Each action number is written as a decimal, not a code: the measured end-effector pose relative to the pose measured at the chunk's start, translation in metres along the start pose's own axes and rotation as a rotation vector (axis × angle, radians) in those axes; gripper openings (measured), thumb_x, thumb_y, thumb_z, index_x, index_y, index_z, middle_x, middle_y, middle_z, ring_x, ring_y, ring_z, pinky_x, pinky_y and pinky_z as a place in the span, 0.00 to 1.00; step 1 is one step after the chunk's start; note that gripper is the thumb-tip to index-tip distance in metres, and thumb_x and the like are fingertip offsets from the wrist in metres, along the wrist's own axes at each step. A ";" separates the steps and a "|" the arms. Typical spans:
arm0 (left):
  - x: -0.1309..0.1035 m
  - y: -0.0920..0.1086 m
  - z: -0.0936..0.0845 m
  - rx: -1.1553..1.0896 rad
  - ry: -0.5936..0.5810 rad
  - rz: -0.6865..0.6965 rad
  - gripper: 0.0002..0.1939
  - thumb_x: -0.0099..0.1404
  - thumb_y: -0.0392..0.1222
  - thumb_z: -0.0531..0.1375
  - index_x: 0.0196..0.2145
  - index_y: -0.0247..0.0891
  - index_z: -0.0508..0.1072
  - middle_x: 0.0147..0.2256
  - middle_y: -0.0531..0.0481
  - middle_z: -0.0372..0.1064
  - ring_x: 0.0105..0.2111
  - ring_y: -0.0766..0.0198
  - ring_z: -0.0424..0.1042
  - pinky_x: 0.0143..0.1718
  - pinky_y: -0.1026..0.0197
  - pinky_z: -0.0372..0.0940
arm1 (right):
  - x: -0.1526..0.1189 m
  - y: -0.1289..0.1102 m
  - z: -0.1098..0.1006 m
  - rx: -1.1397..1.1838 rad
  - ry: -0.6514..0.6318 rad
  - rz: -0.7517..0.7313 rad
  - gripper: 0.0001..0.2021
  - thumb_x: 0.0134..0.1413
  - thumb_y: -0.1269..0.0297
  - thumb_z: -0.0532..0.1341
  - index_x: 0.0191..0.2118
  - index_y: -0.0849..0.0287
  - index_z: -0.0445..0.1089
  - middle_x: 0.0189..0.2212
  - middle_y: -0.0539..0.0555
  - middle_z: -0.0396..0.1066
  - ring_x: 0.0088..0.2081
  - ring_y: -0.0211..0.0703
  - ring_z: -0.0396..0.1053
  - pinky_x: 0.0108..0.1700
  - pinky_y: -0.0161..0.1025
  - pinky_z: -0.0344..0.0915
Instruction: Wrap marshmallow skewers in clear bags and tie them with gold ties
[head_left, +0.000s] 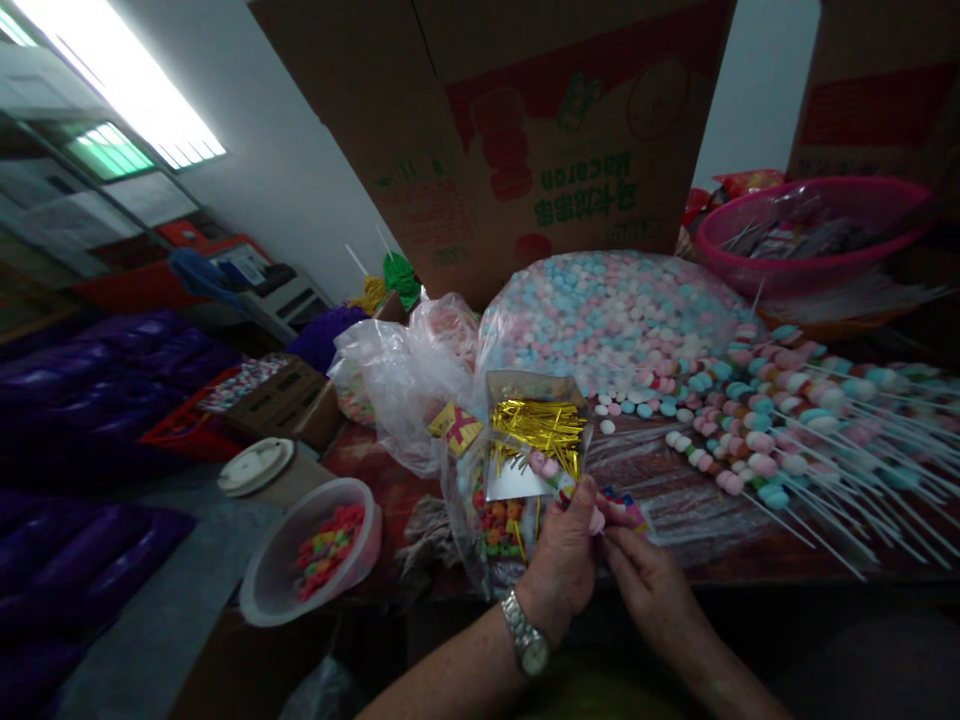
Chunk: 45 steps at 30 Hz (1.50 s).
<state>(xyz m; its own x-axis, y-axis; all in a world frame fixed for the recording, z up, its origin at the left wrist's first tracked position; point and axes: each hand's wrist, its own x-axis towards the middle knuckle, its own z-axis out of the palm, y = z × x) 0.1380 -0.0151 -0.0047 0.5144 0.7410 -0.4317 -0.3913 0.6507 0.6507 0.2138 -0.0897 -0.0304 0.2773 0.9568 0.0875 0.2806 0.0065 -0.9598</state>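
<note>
My left hand (561,565), with a metal watch (527,635) on the wrist, is closed around a candy skewer (549,467) of pink, white and coloured pieces. The skewer slants up and left from my fingers over an open box of gold twist ties (538,425). Close beside it, my right hand (649,575) pinches at the skewer's lower end, by a pink piece; the stick itself is mostly hidden by my fingers. A small colourful wrapper (628,508) lies just behind my fingertips.
Finished candy skewers (780,430) with white sticks are heaped at the right. Behind stands a big clear bag of pastel candies (600,310). A plastic tub of fruit-coloured candies (259,575) sits at the left edge. A pink basin (724,265) and a cardboard box (480,50) stand at the back.
</note>
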 end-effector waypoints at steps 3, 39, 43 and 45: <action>0.002 0.010 -0.011 -0.016 -0.071 -0.072 0.22 0.45 0.51 0.69 0.33 0.34 0.70 0.28 0.48 0.72 0.32 0.62 0.72 0.39 0.59 0.64 | 0.002 0.000 -0.007 0.096 -0.071 0.095 0.15 0.58 0.57 0.50 0.31 0.59 0.68 0.24 0.51 0.68 0.27 0.39 0.65 0.29 0.32 0.62; 0.021 0.064 -0.011 -0.065 -0.113 0.078 0.19 0.51 0.51 0.66 0.37 0.38 0.70 0.33 0.49 0.71 0.33 0.61 0.71 0.38 0.56 0.65 | 0.002 0.003 -0.020 0.246 -0.227 0.301 0.19 0.57 0.49 0.49 0.28 0.59 0.64 0.09 0.41 0.50 0.13 0.32 0.49 0.17 0.30 0.47; 0.027 0.065 0.006 -0.111 -0.055 0.116 0.14 0.52 0.46 0.66 0.33 0.37 0.70 0.19 0.58 0.64 0.21 0.68 0.67 0.36 0.56 0.66 | 0.001 -0.001 -0.016 0.167 -0.174 0.246 0.19 0.57 0.49 0.49 0.26 0.58 0.64 0.11 0.42 0.52 0.14 0.33 0.51 0.18 0.30 0.49; 0.025 0.051 0.012 -0.131 -0.050 0.115 0.13 0.53 0.48 0.65 0.30 0.37 0.69 0.16 0.60 0.60 0.18 0.70 0.64 0.34 0.58 0.66 | 0.003 -0.005 -0.013 0.059 -0.088 0.150 0.18 0.58 0.53 0.49 0.26 0.58 0.64 0.15 0.46 0.60 0.18 0.36 0.58 0.22 0.32 0.54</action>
<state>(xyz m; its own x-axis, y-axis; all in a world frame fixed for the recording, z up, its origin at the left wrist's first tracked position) 0.1402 0.0347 0.0246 0.4967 0.8048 -0.3249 -0.5440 0.5803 0.6060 0.2248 -0.0907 -0.0221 0.2295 0.9701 -0.0788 0.1871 -0.1234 -0.9746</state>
